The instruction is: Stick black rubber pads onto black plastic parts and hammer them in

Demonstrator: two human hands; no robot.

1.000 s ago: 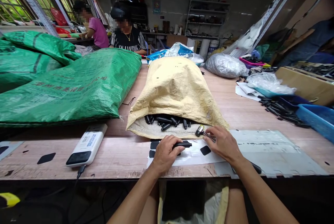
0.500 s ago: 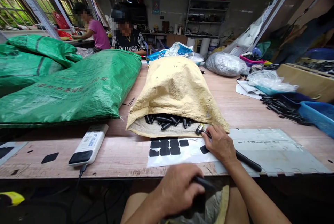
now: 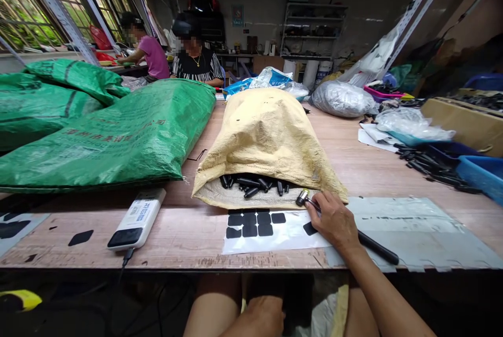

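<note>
On the table's front part, my right hand (image 3: 334, 221) is closed around the shaft of a small hammer (image 3: 378, 247). The hammer's metal head lies at the mouth of a yellow woven sack (image 3: 267, 127), and its black handle points to the lower right. Inside the open mouth, several black cylindrical pieces (image 3: 251, 192) are visible. My left hand (image 3: 261, 316) is below the table edge, between my legs; its fingers are hidden. Beside it a second pale sack (image 3: 324, 313) with a yellow edge hangs in my lap. A white sheet with black rounded-square stickers (image 3: 251, 224) lies left of my right hand.
Large green sacks (image 3: 118, 132) fill the left side. A white power bank (image 3: 137, 219) with a cable lies near the front edge. Blue bins (image 3: 483, 174) and a heap of black parts (image 3: 428, 166) are on the right. Two people sit at the back left.
My left hand has dropped from the table edge to below it; the black piece it held is out of sight. My right hand stays on the hammer. The view has shifted slightly.
</note>
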